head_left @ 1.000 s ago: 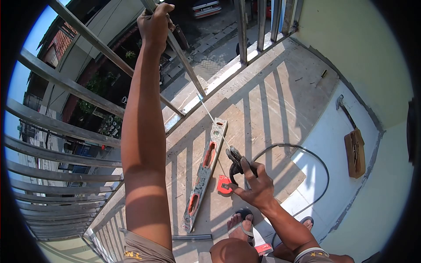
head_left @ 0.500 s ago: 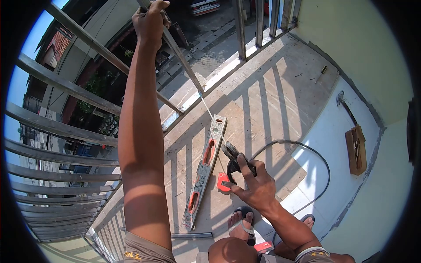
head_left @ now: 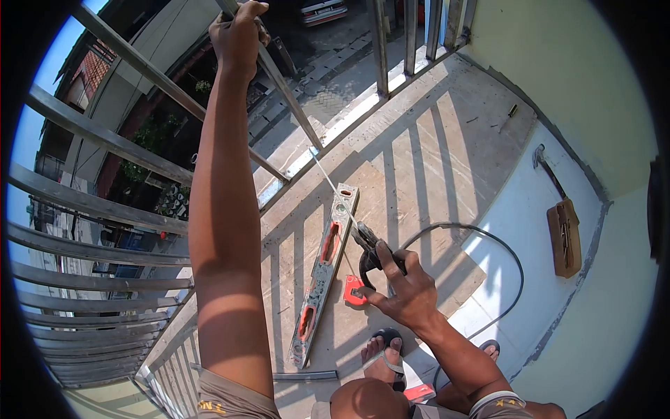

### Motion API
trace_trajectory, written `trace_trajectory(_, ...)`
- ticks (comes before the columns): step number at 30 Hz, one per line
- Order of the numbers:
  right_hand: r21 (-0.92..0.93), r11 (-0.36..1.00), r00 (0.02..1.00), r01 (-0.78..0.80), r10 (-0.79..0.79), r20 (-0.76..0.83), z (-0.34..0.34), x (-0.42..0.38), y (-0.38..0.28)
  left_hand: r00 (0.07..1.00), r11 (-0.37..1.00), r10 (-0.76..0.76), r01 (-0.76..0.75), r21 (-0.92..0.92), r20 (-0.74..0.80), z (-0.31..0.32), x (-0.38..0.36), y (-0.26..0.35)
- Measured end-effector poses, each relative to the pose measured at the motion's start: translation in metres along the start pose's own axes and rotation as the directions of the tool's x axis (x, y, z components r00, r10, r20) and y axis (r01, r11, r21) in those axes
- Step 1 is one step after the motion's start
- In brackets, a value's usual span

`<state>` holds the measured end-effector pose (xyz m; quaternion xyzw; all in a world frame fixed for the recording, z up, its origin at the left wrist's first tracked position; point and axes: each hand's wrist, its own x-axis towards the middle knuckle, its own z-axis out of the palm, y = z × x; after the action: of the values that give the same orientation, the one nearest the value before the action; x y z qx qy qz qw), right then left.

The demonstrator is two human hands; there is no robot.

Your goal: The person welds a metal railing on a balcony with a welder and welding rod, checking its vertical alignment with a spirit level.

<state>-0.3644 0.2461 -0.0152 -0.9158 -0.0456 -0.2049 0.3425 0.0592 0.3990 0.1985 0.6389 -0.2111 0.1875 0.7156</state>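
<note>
On the balcony floor, seen from above, items as follows.

Left hand: reaching up at full arm's length and closing around a slanted metal bar of the railing, fingers wrapping the bar near its upper end.

Right hand: gripping a black electrode holder, fingers curling around its handle. Holder's clamp is pinching a thin welding rod, which is running up and left from the holder, its far tip lying at or just beside the lower end of the slanted bar; whether it is touching the metal cannot be told.

Black cable: looping from the holder out to the right and curving back toward the person's feet.

Spirit level, grey with red-orange cut-outs: lying flat on the floor, lengthwise toward the railing, just left of the right hand and beneath the rod's line.

Small red tool: sitting on the floor just beside the level, directly below the holder; its kind cannot be told.

Sandalled foot: standing near the lower edge.

Wooden float and hammer: lying well apart to the right, on the pale strip along the wall.
</note>
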Motion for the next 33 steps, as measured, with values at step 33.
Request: trace_trajectory(33, -0.005, 0.999, 0.999, -0.041, 0.041, 0.018, 0.009, -0.002, 0.011, 1.000, 1.000, -0.012, 0.012, 0.009, -0.008, 0.000, 0.000, 0.000)
